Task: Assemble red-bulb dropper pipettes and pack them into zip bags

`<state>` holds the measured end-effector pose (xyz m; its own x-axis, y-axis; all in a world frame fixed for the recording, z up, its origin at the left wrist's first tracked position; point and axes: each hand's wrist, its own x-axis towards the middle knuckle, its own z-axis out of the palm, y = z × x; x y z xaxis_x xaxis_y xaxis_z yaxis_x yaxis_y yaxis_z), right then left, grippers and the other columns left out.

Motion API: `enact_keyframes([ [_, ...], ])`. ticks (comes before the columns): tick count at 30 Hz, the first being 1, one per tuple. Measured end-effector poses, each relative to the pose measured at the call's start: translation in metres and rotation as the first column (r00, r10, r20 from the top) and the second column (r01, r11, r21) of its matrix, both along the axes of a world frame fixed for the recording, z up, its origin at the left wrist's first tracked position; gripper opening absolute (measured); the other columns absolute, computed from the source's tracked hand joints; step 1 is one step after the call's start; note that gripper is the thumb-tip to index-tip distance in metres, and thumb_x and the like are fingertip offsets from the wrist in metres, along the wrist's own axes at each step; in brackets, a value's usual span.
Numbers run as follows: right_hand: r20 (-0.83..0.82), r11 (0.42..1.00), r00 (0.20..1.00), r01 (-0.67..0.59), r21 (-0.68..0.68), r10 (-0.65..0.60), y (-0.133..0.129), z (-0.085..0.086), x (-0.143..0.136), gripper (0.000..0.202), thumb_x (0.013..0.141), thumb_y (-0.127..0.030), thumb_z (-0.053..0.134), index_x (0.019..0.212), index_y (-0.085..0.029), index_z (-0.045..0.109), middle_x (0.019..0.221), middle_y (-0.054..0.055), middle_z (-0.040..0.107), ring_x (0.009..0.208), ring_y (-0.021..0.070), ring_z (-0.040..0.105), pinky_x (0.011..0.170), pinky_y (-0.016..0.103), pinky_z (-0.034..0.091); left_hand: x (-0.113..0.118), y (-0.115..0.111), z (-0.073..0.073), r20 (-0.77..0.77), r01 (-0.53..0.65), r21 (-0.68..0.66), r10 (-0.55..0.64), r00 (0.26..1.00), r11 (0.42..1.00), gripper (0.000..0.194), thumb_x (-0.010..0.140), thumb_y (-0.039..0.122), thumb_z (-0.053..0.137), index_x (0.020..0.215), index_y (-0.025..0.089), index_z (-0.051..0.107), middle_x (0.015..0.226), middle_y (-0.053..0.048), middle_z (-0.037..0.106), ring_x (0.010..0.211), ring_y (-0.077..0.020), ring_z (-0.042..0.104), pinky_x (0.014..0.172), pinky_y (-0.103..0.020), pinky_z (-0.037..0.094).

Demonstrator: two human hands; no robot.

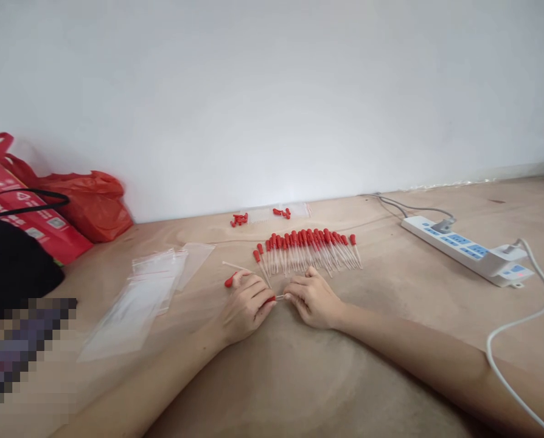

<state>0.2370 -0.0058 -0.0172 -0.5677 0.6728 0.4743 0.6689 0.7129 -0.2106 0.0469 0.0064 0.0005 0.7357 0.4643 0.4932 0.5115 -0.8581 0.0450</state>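
Note:
My left hand (247, 309) is closed on a small red rubber bulb (271, 298), whose end shows between thumb and forefinger. My right hand (316, 299) pinches a thin clear tube (280, 297) that meets the bulb, so the two form a dropper held level between both hands. Just past my left fingers lie another red bulb (229, 281) and a thin clear tube (236, 266), partly hidden by the hand. Beyond my hands, a row of red-topped droppers (303, 242) lies side by side, bulbs toward the wall.
Loose red bulbs (239, 219) and a small clear bag (302, 210) lie by the wall. Clear zip bags (130, 304) are at left, near a red plastic bag (89, 204) and a black item (16, 267). At right, a white power strip (459, 246) trails a white cable (504, 328).

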Motion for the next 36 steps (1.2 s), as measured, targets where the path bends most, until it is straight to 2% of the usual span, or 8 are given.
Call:
enact_keyframes([
  [6, 0.104, 0.998, 0.994, 0.022, -0.053, -0.016, 0.000, 0.019, -0.001, 0.018, 0.081, -0.023, 0.045, 0.074, -0.016, 0.060, 0.072, 0.005, 0.061, 0.071, 0.0148, 0.049, 0.065, 0.029, 0.024, -0.006, 0.006, 0.000, 0.059, -0.057, 0.033, 0.055, 0.997, 0.998, 0.016, 0.085, 0.023, 0.043, 0.082, 0.021, 0.059, 0.073, 0.001, 0.063, 0.077, -0.0155, 0.054, 0.086, -0.040, 0.021],
  [10, 0.023, 0.966, 1.000, 0.014, -0.259, -0.008, 0.013, 0.030, 0.002, 0.017, 0.077, -0.019, 0.047, 0.069, -0.016, 0.061, 0.069, 0.003, 0.062, 0.065, 0.0127, 0.052, 0.060, 0.024, 0.032, -0.028, 0.026, 0.003, 0.079, -0.187, 0.041, 0.183, 0.980, 0.981, 0.021, 0.085, 0.029, 0.042, 0.096, 0.022, 0.058, 0.091, -0.003, 0.063, 0.086, -0.0183, 0.054, 0.087, -0.041, 0.024],
  [14, -0.226, 0.883, 0.914, 0.225, -0.411, -0.338, 0.044, 0.035, -0.006, 0.016, 0.077, -0.021, 0.047, 0.086, -0.015, 0.058, 0.073, 0.004, 0.063, 0.063, 0.0122, 0.056, 0.059, 0.022, 0.038, -0.062, 0.059, 0.003, 0.211, -0.398, -0.068, 0.403, 0.891, 0.915, 0.027, 0.085, 0.030, 0.038, 0.086, 0.016, 0.060, 0.085, -0.007, 0.061, 0.086, -0.0208, 0.053, 0.079, -0.036, 0.037],
  [18, -0.164, 0.791, 0.818, 0.450, -0.414, -0.551, 0.070, 0.036, -0.034, 0.021, 0.075, -0.022, 0.046, 0.095, -0.017, 0.051, 0.082, 0.007, 0.064, 0.077, 0.0188, 0.059, 0.062, 0.028, 0.040, -0.079, 0.075, -0.006, 0.179, -0.355, -0.172, 0.384, 0.906, 0.919, 0.027, 0.084, 0.029, 0.038, 0.088, 0.016, 0.061, 0.088, -0.007, 0.061, 0.086, -0.0205, 0.053, 0.079, -0.036, 0.041],
  [26, 0.097, 0.715, 0.790, 0.593, -0.371, -0.605, 0.083, 0.030, -0.069, 0.028, 0.077, -0.032, 0.044, 0.098, -0.014, 0.048, 0.091, 0.014, 0.062, 0.083, 0.0237, 0.059, 0.062, 0.032, 0.041, -0.075, 0.071, -0.015, 0.109, -0.347, -0.187, 0.370, 0.922, 0.919, 0.028, 0.081, 0.021, 0.037, 0.096, 0.017, 0.061, 0.098, -0.007, 0.058, 0.091, -0.0218, 0.052, 0.083, -0.039, 0.041],
  [30, 0.087, 0.791, 0.826, 0.559, -0.249, -0.556, 0.076, 0.030, -0.072, 0.026, 0.081, -0.030, 0.040, 0.099, -0.015, 0.051, 0.091, 0.012, 0.061, 0.083, 0.0224, 0.059, 0.063, 0.031, 0.041, -0.077, 0.075, -0.018, 0.086, -0.364, -0.195, 0.385, 0.919, 0.911, 0.026, 0.081, 0.025, 0.040, 0.092, 0.016, 0.062, 0.096, -0.008, 0.058, 0.090, -0.0219, 0.052, 0.083, -0.039, 0.042],
  [33, 0.070, 0.945, 0.951, 0.307, -0.112, -0.301, 0.067, 0.031, -0.079, 0.023, 0.082, -0.028, 0.039, 0.097, -0.021, 0.054, 0.095, 0.006, 0.059, 0.087, 0.0195, 0.056, 0.063, 0.029, 0.040, -0.079, 0.079, -0.021, 0.090, -0.361, -0.183, 0.381, 0.920, 0.914, 0.027, 0.081, 0.026, 0.039, 0.090, 0.017, 0.062, 0.094, -0.008, 0.057, 0.090, -0.0215, 0.052, 0.082, -0.038, 0.042],
  [36, 0.125, 0.996, 0.991, 0.046, -0.071, -0.037, 0.062, 0.027, -0.088, 0.023, 0.083, -0.031, 0.042, 0.101, -0.028, 0.056, 0.098, 0.003, 0.056, 0.088, 0.0176, 0.054, 0.063, 0.027, 0.039, -0.080, 0.081, -0.023, 0.083, -0.341, -0.165, 0.358, 0.930, 0.925, 0.027, 0.082, 0.026, 0.037, 0.088, 0.017, 0.062, 0.094, -0.008, 0.057, 0.088, -0.0213, 0.052, 0.080, -0.038, 0.043],
])
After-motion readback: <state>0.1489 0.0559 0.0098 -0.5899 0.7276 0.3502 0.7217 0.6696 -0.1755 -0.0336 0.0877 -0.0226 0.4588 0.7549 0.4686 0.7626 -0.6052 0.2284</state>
